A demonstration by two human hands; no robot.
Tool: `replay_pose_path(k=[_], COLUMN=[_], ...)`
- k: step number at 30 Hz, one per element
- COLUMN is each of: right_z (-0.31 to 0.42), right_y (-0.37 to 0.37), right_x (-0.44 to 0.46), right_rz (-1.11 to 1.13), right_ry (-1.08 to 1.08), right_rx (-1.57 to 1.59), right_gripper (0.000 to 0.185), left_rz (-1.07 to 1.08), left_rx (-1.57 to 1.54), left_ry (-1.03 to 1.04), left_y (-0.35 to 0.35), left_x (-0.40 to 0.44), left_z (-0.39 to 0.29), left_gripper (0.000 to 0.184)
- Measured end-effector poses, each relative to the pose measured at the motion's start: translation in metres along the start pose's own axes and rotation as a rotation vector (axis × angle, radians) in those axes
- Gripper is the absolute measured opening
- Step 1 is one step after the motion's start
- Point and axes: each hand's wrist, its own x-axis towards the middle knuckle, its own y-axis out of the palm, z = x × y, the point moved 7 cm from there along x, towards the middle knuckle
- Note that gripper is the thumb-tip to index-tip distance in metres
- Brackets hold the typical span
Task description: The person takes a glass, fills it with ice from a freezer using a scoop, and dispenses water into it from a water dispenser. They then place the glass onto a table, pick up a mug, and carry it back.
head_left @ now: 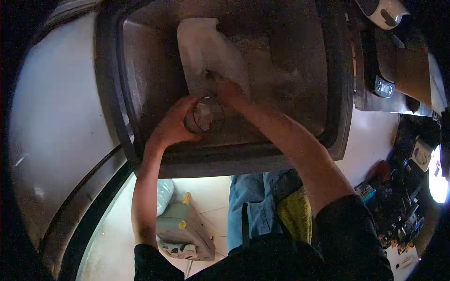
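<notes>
My left hand is wrapped round a clear drinking glass, with whitish lumps that look like ice inside. The glass is held near the front of a dark, deep compartment. Just beyond its rim, my right hand is closed at the near end of a pale, crumpled bag. A small dark shape shows by the right fingertips, too dim to name. Poor light hides what those fingers grip.
A thick dark rim frames the compartment. On the floor below stand a grey-green jerrycan and a clear plastic bag. A yellow towel hangs at my waist. To the right, a counter carries an appliance with a display.
</notes>
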Motion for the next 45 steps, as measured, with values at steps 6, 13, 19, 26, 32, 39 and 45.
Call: replay_pose_path(k=[6,13,19,26,32,39,45], right_z=[-0.010,-0.017,-0.029,-0.069,-0.079,-0.065,-0.075], right_y=[-0.002,0.012,-0.039,-0.013,-0.034,-0.077,-0.085], right_x=[0.005,0.020,-0.013,-0.002,-0.021,-0.030,-0.042], right_rz=[-0.082,0.012,0.166,0.059,0.016,0.216,0.053], right_ry=[-0.162,-0.102,0.076,-0.142,-0.015,-0.026,0.087], right_rx=[0.109,0.172,0.393,0.076,0.124,0.409,0.327], right_gripper=[0.029,0.040,0.050,0.063,0.060,0.054,0.055], left_rz=[-0.043,0.041,-0.034,-0.029,-0.024,-0.047,-0.090], left_rx=[-0.013,-0.050,0.027,0.012,0.046,0.008,-0.052], left_ry=[0.075,0.059,0.123,0.182,0.218,0.214,0.199], left_y=[0.000,0.003,0.001,0.002,0.003,0.000,-0.004], left_x=[0.002,0.010,0.007,0.007,0.010,0.007,0.005], left_z=[0.003,0.002,0.001,-0.004,-0.003,-0.001,-0.005], left_gripper=[0.101,0.097,0.097,0.095,0.092,0.096,0.096])
